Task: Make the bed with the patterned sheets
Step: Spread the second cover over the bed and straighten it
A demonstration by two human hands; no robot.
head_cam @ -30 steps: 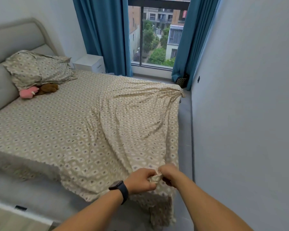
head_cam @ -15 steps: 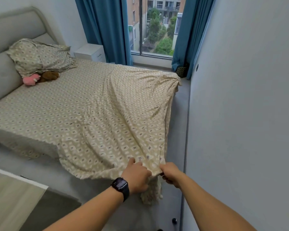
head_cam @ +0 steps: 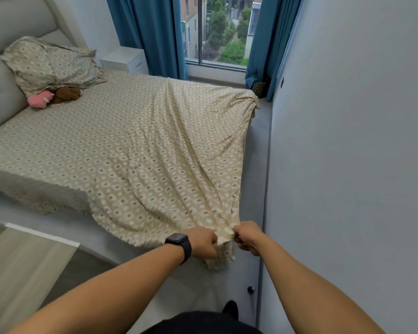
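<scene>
The patterned sheet (head_cam: 140,150) is lying across the bed (head_cam: 257,150), a thin, soft cotton-like cloth in beige with small pale diamonds, and its near corner is hanging off the foot end where both hands are gathering it. The left hand (head_cam: 204,242) is curling its fingers round the bunched corner, and the right hand (head_cam: 247,237) is pinching the same edge just beside it, so each grip is closing tight on fabric with nothing loose between them. Holding the corner from two sides looks like a way of drawing the cloth taut toward the person; long folds are fanning out from the hands up to the far corner by the window (head_cam: 217,30), which suggests the pull is running diagonally. The left half is lying flatter and is draping over the mattress side. Probably the corner is being readied for tucking, though the sheet's underside is hidden. At the head, a pillow (head_cam: 51,66) in matching print is leaning on the padded grey headboard (head_cam: 12,22), with a pink plush toy (head_cam: 40,98) and a brown plush toy (head_cam: 67,94) touching beneath it. Blue curtains (head_cam: 145,32) are framing the glass, and a dark smartwatch (head_cam: 179,243) is sitting on the left wrist
</scene>
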